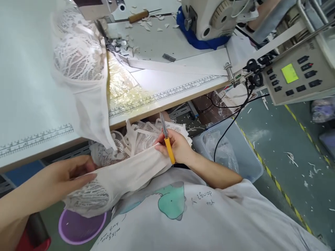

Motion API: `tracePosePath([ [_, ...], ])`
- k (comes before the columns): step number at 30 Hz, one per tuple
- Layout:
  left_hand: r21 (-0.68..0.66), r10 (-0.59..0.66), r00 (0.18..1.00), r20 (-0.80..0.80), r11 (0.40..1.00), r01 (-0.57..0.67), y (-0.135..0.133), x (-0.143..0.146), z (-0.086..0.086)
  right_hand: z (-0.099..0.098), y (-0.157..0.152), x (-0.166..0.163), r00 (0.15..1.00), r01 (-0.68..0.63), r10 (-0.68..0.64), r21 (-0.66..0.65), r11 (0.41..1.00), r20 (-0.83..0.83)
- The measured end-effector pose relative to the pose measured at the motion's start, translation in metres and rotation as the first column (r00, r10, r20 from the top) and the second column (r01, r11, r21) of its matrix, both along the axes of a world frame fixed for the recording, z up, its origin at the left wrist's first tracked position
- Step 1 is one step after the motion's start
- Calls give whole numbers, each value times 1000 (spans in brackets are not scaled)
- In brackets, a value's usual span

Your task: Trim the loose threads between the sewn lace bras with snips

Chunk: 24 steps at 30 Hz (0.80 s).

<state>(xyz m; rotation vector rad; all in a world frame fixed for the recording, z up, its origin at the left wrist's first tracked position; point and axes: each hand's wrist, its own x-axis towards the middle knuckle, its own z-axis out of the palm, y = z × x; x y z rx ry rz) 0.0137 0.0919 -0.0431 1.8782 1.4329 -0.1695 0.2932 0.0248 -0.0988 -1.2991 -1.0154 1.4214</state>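
A white bra with a lace cup (pixel 89 197) is stretched between my two hands, above my lap. My left hand (pixel 70 174) pinches the bra near the lace cup, thumb on top. With my right hand (pixel 178 146) I grip the far end of the plain band (pixel 136 167) between thumb and fingertips. The same hand also holds small yellow-handled scissors (pixel 169 148), their metal blades pointing up and away from me. Another white lace bra (pixel 78 62) lies on the table, its band hanging over the front edge. More white lace pieces (pixel 146 136) are bunched below that edge.
A sewing machine (pixel 209 17) stands at the back, fabric scraps around it. A wooden-handled awl (pixel 138 16) lies nearby. White elastic tape (pixel 178 67) crosses the table from a control box (pixel 298 73). A clear bin (pixel 235 150) and purple basin (pixel 81 230) are below.
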Motion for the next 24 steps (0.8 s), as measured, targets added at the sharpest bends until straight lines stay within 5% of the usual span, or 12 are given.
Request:
tracePosePath([
  [2,-43,-223,959,-172,975,219,7,0,6,3,0,-1,1000,3,-3,-6,1000,28],
  [4,177,-365,879,-307,886,429,4,9,13,7,-2,-2,997,-2,2,-4,1000,71],
  [5,328,-411,850,-330,795,511,-1,19,16,9,-3,-2,996,-10,10,-3,1000,90],
  [7,542,-511,823,-247,631,555,-15,44,21,16,-5,-2,995,-32,32,1,999,99],
  [9,639,-544,828,-133,591,491,-26,73,22,22,-7,-3,995,-54,53,14,998,80],
  [11,624,-515,857,-20,664,413,-29,97,20,29,-9,-2,996,-69,66,35,997,65],
  [14,384,-366,905,218,885,265,-23,116,12,32,-9,0,996,-60,56,61,996,67],
  [16,236,-230,907,354,960,151,-19,118,8,30,-8,3,998,-36,33,57,998,50],
  [24,-58,-51,891,452,994,87,-12,108,0,23,-3,0,996,-60,56,45,997,73],
])
